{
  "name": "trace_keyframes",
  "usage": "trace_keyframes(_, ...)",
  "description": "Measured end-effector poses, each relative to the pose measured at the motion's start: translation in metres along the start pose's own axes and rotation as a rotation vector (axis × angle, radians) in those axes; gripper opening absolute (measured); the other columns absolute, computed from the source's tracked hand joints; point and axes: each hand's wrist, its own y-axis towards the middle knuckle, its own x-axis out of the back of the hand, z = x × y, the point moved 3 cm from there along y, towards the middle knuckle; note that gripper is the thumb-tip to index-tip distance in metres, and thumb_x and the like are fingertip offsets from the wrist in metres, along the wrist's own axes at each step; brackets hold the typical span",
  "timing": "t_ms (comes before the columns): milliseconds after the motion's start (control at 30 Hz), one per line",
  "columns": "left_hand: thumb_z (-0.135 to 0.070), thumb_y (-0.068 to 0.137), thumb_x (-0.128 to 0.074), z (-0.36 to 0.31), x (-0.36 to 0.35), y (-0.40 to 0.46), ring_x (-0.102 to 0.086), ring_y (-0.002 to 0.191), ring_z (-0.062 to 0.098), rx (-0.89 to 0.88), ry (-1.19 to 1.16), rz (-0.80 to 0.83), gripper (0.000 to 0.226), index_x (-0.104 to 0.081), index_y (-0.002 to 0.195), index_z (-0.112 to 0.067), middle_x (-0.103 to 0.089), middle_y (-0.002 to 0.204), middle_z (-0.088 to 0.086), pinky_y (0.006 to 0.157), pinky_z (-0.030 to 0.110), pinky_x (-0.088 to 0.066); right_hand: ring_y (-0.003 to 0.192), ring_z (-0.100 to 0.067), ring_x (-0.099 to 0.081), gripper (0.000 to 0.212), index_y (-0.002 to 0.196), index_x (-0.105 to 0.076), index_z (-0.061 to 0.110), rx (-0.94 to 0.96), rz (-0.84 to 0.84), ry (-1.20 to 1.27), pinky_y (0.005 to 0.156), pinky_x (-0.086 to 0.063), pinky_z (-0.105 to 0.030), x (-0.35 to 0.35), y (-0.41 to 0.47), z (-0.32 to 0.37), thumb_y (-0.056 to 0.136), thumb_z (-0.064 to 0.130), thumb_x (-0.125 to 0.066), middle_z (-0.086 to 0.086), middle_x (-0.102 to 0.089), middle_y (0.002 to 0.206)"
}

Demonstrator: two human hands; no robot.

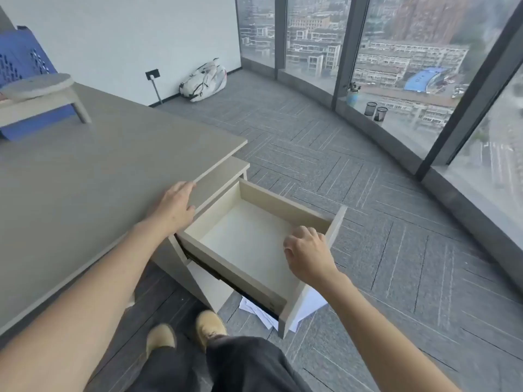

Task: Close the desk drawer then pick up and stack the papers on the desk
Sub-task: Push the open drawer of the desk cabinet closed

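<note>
A cream desk drawer [249,244] stands pulled far out from under the grey desk [85,179], and nothing lies inside it. My left hand [174,206] rests flat on the desk's edge just above the drawer, fingers spread. My right hand [308,254] hovers over the drawer's right part, near its front panel [334,230], fingers curled and holding nothing. White papers [308,305] lie on the carpet below the drawer, partly hidden by it.
A small round stool [39,89] and a blue rack [22,60] stand at the desk's far left. A white bag [203,80] leans against the wall. Two mesh cups [375,110] and a potted plant [352,94] sit on the window sill. My feet [186,332] stand by the desk.
</note>
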Motion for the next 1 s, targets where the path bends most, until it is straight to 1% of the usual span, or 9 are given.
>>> trace_keyframes(100, 0.000, 0.089, -0.056, 0.003, 0.001, 0.008, -0.035, 0.141, 0.036, 0.019, -0.009, -0.019, 0.061, -0.036, 0.146, -0.002, -0.039, 0.153, 0.019, 0.116, 0.042, -0.028, 0.132, -0.039, -0.037, 0.030, 0.117, -0.061, 0.011, -0.099, 0.020, -0.097, 0.108, -0.031, -0.047, -0.003, -0.004, -0.012, 0.093, 0.026, -0.050, -0.018, -0.044, 0.138)
trace_keyframes(200, 0.007, 0.089, -0.051, 0.009, -0.003, 0.022, -0.026, 0.148, 0.031, 0.001, 0.012, -0.013, 0.062, -0.036, 0.148, -0.002, -0.032, 0.158, 0.017, 0.121, 0.038, -0.020, 0.144, -0.039, -0.020, 0.060, 0.149, -0.031, 0.011, -0.263, 0.101, -0.018, 0.115, -0.027, -0.050, -0.005, -0.012, -0.026, 0.094, 0.024, -0.050, -0.022, -0.020, 0.155)
trace_keyframes(267, 0.011, 0.087, -0.047, 0.015, -0.003, 0.031, -0.024, 0.150, 0.028, -0.027, 0.030, -0.017, 0.065, -0.035, 0.149, -0.006, -0.030, 0.160, 0.014, 0.122, 0.037, -0.019, 0.143, -0.038, -0.025, 0.077, 0.157, -0.007, 0.009, -0.371, 0.134, 0.090, 0.110, -0.036, -0.050, -0.006, -0.015, -0.033, 0.096, 0.026, -0.050, -0.018, -0.014, 0.158)
trace_keyframes(400, 0.018, 0.085, -0.044, 0.021, -0.001, 0.043, -0.021, 0.150, 0.029, -0.077, 0.046, 0.001, 0.072, -0.031, 0.151, -0.006, -0.026, 0.161, 0.014, 0.122, 0.035, -0.016, 0.128, -0.039, -0.050, 0.085, 0.155, 0.017, 0.004, -0.507, 0.184, 0.223, 0.097, -0.045, -0.046, -0.015, -0.019, -0.040, 0.100, 0.037, -0.039, -0.023, -0.018, 0.160)
trace_keyframes(533, 0.018, 0.086, -0.043, 0.036, -0.009, 0.051, -0.012, 0.153, 0.026, -0.138, 0.081, 0.018, 0.079, -0.021, 0.155, -0.012, -0.017, 0.165, 0.009, 0.124, 0.035, -0.008, 0.112, -0.038, -0.062, 0.084, 0.151, 0.025, -0.002, -0.504, 0.218, 0.228, 0.085, -0.045, -0.041, -0.023, -0.018, -0.038, 0.100, 0.029, -0.035, -0.025, -0.060, 0.130)
trace_keyframes(633, 0.016, 0.085, -0.043, 0.042, -0.012, 0.051, -0.008, 0.153, 0.020, -0.157, 0.131, 0.007, 0.084, -0.013, 0.156, -0.018, -0.011, 0.166, 0.004, 0.124, 0.034, -0.004, 0.101, -0.037, -0.065, 0.085, 0.150, 0.026, -0.003, -0.525, 0.193, 0.249, 0.073, -0.040, -0.035, -0.028, -0.015, -0.033, 0.098, 0.022, -0.037, -0.022, -0.068, 0.114)
trace_keyframes(733, 0.016, 0.087, -0.042, 0.038, -0.011, 0.050, -0.008, 0.153, 0.020, -0.153, 0.142, -0.012, 0.083, -0.013, 0.157, -0.017, -0.011, 0.166, 0.002, 0.124, 0.033, -0.003, 0.081, -0.033, -0.060, 0.085, 0.152, 0.023, -0.002, -0.517, 0.172, 0.238, 0.068, -0.038, -0.034, -0.033, -0.007, -0.028, 0.095, 0.021, -0.037, -0.016, -0.065, 0.092)
trace_keyframes(800, 0.016, 0.086, -0.043, 0.038, -0.011, 0.049, -0.009, 0.153, 0.021, -0.155, 0.143, -0.028, 0.082, -0.014, 0.157, -0.016, -0.012, 0.166, 0.003, 0.124, 0.033, -0.004, 0.082, -0.033, -0.060, 0.085, 0.152, 0.022, -0.001, -0.501, 0.161, 0.244, 0.068, -0.038, -0.035, -0.035, 0.000, -0.023, 0.096, 0.024, -0.036, -0.017, -0.067, 0.096)
trace_keyframes(1000, 0.017, 0.084, -0.043, 0.042, -0.014, 0.053, -0.008, 0.153, 0.018, -0.167, 0.159, -0.049, 0.086, -0.012, 0.157, -0.017, -0.011, 0.166, 0.001, 0.124, 0.031, -0.004, 0.104, -0.038, -0.064, 0.083, 0.154, 0.019, -0.001, -0.472, 0.137, 0.256, 0.072, -0.036, -0.036, -0.042, 0.023, -0.001, 0.101, 0.033, -0.035, -0.023, -0.068, 0.114)
